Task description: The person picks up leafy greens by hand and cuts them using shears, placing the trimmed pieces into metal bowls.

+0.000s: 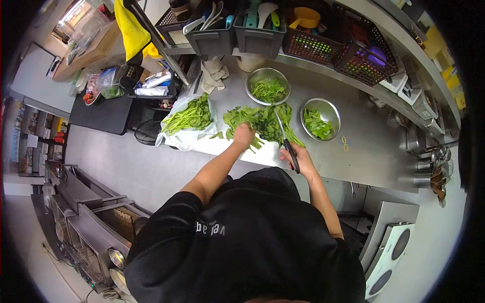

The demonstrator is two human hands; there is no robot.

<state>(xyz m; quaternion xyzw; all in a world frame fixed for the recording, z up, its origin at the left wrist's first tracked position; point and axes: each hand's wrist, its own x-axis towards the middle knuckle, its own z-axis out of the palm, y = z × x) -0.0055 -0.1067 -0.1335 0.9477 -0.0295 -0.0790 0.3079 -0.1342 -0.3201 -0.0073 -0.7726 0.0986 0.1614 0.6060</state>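
My right hand (300,157) is closed round the black handle of a knife (281,121), whose blade points away from me over the greens. My left hand (244,135) is closed on a bunch of leafy greens (242,117), its fingers partly hidden among the leaves and stems. More leafy greens (285,118) lie beside the blade. Under them is a white cutting board (257,157). Beyond the pile stands a steel bowl (251,78) holding leaves, and to the right another steel bowl (337,113) holds cut leaves.
At left, a white plastic bag (177,141) lies under long-stemmed greens (189,118). A crumpled cloth (214,73) and a yellow rubber band (345,144) lie on the steel counter (374,146). Utensil bins (260,43) line the shelf above. A yellow cloth (130,30) hangs at upper left.
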